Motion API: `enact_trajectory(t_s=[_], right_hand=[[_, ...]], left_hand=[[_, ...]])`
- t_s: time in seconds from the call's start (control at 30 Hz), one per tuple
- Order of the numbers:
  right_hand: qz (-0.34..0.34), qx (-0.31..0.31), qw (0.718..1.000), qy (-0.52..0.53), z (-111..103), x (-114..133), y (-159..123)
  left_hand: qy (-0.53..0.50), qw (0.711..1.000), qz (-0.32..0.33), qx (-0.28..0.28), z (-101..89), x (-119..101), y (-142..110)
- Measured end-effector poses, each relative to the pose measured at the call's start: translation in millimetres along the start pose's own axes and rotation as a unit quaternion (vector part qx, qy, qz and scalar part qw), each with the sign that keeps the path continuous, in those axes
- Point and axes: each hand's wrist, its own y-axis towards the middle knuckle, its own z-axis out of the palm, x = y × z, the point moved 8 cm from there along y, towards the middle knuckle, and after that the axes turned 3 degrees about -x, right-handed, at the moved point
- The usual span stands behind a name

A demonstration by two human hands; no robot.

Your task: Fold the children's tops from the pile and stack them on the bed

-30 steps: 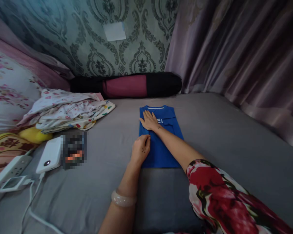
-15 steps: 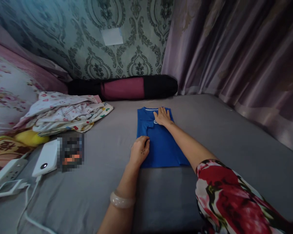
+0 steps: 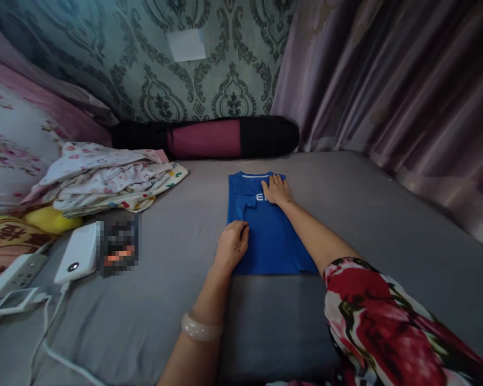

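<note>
A blue T-shirt [image 3: 265, 241] lies on the grey bed sheet, its left side folded inward with the sleeve turned over the front. White letters show below the neckline, partly covered. My right hand [image 3: 277, 190] rests flat near the shirt's upper right corner, fingers spread. At the left edge, my left hand [image 3: 232, 244] has its fingers curled together on the cloth; the fingertips are partly hidden. A pale bangle [image 3: 202, 328] circles my left wrist.
To the left are a pile of patterned cloths [image 3: 116, 174], a white power bank [image 3: 78, 252] with a cable, a power strip [image 3: 18, 279] and a blurred-out item [image 3: 119, 245]. A black and maroon long bundle [image 3: 203, 139] lies along the wall; curtains [image 3: 370, 69] hang at right.
My right hand has slid a little to the right over the shirt, uncovering more white lettering. My left hand stays at the left edge. The camera view has shifted slightly.
</note>
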Motion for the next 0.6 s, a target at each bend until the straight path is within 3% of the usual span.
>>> enact_trajectory(t_s=[0.13,0.23,0.37,0.43,0.6], right_hand=[[-0.009,-0.04,0.999,-0.002,-10,8,-4],[-0.057,-0.083,0.995,0.009,-18,37,-14],[-0.176,-0.033,0.983,0.049,-7,98,-33],[-0.192,0.005,0.979,0.062,2,118,-39],[-0.178,0.051,0.98,0.065,19,130,-43]], left_hand=[[-0.015,0.999,-0.039,-0.019,-6.1,5,1],[-0.02,0.996,-0.076,-0.039,-11.4,11,2],[-0.04,0.991,-0.106,-0.068,-16.5,19,3],[-0.062,0.987,-0.116,-0.087,-20.0,24,2],[-0.096,0.977,-0.14,-0.13,-29.8,36,1]])
